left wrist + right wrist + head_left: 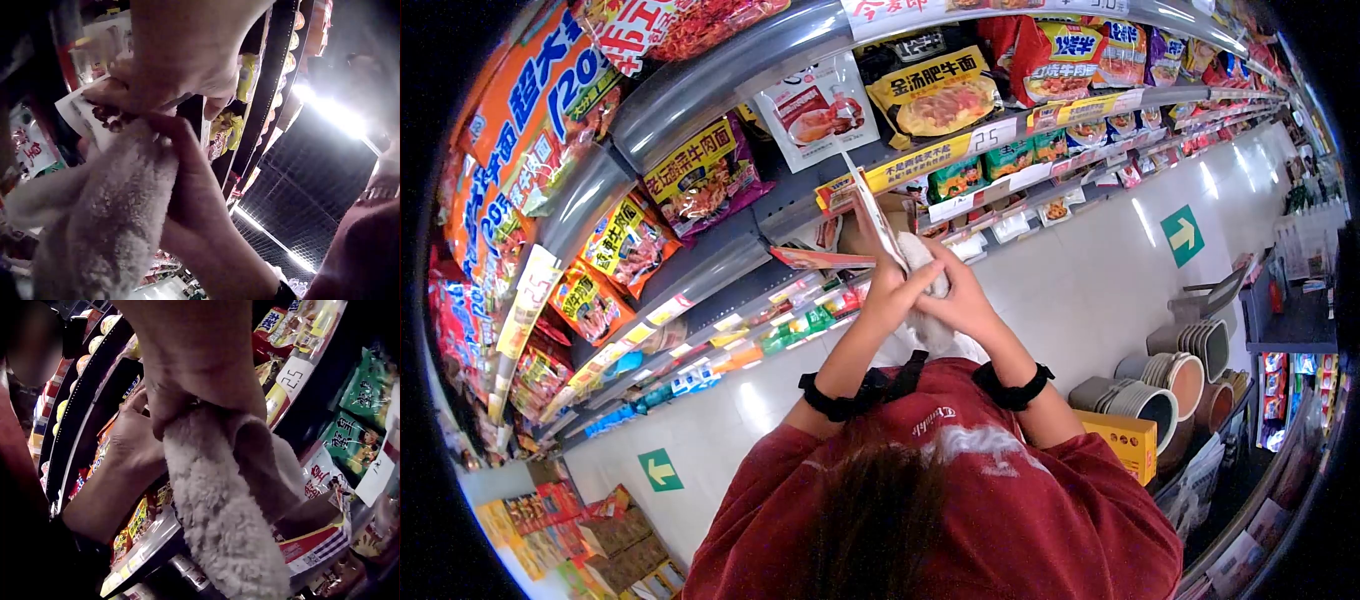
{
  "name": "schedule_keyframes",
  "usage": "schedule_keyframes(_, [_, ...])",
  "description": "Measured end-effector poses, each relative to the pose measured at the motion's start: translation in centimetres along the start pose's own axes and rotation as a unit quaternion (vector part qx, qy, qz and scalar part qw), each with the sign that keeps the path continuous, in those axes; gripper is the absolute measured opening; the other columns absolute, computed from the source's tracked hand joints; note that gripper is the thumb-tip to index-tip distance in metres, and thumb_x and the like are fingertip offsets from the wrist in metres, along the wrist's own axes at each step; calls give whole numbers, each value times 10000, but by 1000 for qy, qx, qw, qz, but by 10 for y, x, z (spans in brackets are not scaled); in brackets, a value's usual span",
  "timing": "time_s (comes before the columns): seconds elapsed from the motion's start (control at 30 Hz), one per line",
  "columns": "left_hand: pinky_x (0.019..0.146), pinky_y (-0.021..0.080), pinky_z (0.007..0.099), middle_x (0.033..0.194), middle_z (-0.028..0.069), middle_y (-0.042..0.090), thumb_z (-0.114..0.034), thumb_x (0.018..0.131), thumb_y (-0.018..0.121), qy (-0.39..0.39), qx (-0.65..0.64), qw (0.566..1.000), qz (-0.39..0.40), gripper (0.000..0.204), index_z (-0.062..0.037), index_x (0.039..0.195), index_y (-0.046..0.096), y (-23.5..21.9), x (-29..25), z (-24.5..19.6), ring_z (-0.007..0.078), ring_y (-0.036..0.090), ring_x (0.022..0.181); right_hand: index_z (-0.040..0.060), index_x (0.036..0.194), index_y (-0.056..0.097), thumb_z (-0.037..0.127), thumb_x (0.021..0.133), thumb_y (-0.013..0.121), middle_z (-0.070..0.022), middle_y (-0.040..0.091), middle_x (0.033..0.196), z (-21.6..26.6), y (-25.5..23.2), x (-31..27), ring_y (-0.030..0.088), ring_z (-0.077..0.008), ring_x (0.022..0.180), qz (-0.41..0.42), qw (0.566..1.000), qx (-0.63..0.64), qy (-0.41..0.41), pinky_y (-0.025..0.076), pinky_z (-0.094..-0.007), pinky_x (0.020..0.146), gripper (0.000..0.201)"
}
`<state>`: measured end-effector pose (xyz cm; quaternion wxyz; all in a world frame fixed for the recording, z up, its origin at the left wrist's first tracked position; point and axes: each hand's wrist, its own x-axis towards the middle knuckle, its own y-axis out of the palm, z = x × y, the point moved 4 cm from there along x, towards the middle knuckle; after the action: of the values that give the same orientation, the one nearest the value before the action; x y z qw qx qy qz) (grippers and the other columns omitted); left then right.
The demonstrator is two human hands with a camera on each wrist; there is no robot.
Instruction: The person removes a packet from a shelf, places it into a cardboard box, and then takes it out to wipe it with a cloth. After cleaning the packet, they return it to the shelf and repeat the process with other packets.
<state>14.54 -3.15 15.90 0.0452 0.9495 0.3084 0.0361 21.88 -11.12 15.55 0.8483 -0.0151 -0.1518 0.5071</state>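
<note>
In the head view the two hands meet in front of the shelf. The left hand (888, 298) pinches a thin flat packet (878, 218), seen nearly edge-on; its white face with a food picture (94, 125) shows in the left wrist view. Curled round a fluffy pale cloth (924, 268), the right hand (963, 300) lies against the left. The cloth (219, 506) hangs from the right hand (194, 369) in the right wrist view. Where cloth and packet meet is partly hidden by fingers.
Shelves carry a white packet (818, 112), a yellow noodle packet (935, 95) and a purple one (705, 178). A price rail (960, 150) runs close beyond the hands. Stacked buckets (1145, 405) and a yellow box (1118, 443) stand at the right.
</note>
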Motion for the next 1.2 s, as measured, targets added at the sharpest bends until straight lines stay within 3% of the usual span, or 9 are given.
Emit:
schedule_keyframes(0.07, [1025, 113, 384, 1379, 140, -211, -216, 680, 626, 115, -17, 993, 17, 1020, -37, 1323, -146, 5, 8, -10, 222, -158, 1281, -25, 1117, 464, 129, 661, 618, -193, 512, 1091, -6, -8, -2, 504, -269, 1012, -43, 997, -8, 60, 374, -330, 877, 505])
schedule_keyframes(0.17, [1030, 75, 387, 1392, 146, -147, -210, 678, 630, 174, 69, 982, 23, 1006, -55, 1337, -114, -2, 10, -17, 252, -80, 1295, -31, 1072, 496, 103, 649, 618, -173, 561, 983, -5, -20, -4, 552, -244, 912, -83, 993, -21, 79, 411, -309, 812, 460])
schedule_keyframes(0.33, [1024, 124, 370, 1379, 170, 64, -146, 731, 603, 97, 45, 988, -115, 905, -46, 1345, -55, -28, 13, -6, 269, 105, 1275, -27, 1016, 535, 95, 699, 610, -121, 606, 883, 5, -32, -9, 565, -145, 795, -124, 990, 17, 66, 436, -278, 737, 347])
schedule_keyframes(0.37, [994, 219, 344, 1281, 152, 301, -99, 767, 575, 119, -10, 984, -130, 735, -14, 1330, 110, -30, 13, -9, 245, 300, 1190, -27, 1016, 535, 95, 699, 610, -121, 606, 883, 4, -34, -11, 565, -145, 795, -124, 990, 17, 65, 436, -278, 737, 347])
schedule_keyframes(0.47, [925, 324, 302, 1125, 111, 463, -52, 778, 564, 30, -66, 992, -101, 532, 6, 1239, 305, -41, 13, -2, 186, 444, 1050, -21, 1024, 538, 111, 724, 610, -109, 608, 884, 5, -34, -12, 550, -122, 803, -92, 993, -1, 69, 433, -276, 739, 335])
schedule_keyframes(0.5, [839, 395, 262, 996, 80, 537, -29, 801, 540, 51, -36, 992, -107, 291, 10, 1070, 434, -45, 14, -3, 135, 517, 922, -19, 1029, 538, 128, 726, 620, -112, 610, 882, 8, -35, -13, 554, -128, 809, -107, 991, 18, 80, 433, -278, 744, 347])
schedule_keyframes(0.77, [774, 438, 242, 922, 84, 562, -55, 829, 523, 73, -34, 992, -100, 160, -8, 953, 434, -50, 7, -12, 123, 556, 835, -13, 1021, 546, 194, 708, 665, -134, 617, 877, -7, -49, -22, 581, -161, 799, -127, 983, -53, 120, 445, -287, 722, 393])
schedule_keyframes(0.93, [801, 401, 243, 979, 89, 539, -86, 846, 511, 128, -68, 956, -255, 222, 5, 1029, 422, -89, 9, -20, 108, 509, 883, -10, 953, 560, 212, 693, 675, -113, 614, 806, -18, -75, -39, 573, -148, 731, -199, 968, -63, 136, 446, -282, 672, 361])
schedule_keyframes(1.2, [837, 382, 261, 1025, 100, 536, -118, 845, 524, 188, -24, 939, -286, 292, 25, 1072, 408, -121, 50, -63, 131, 515, 926, -12, 935, 558, 185, 715, 651, -102, 606, 799, -26, -91, -62, 560, -137, 723, -220, 958, -91, 157, 443, -276, 664, 309])
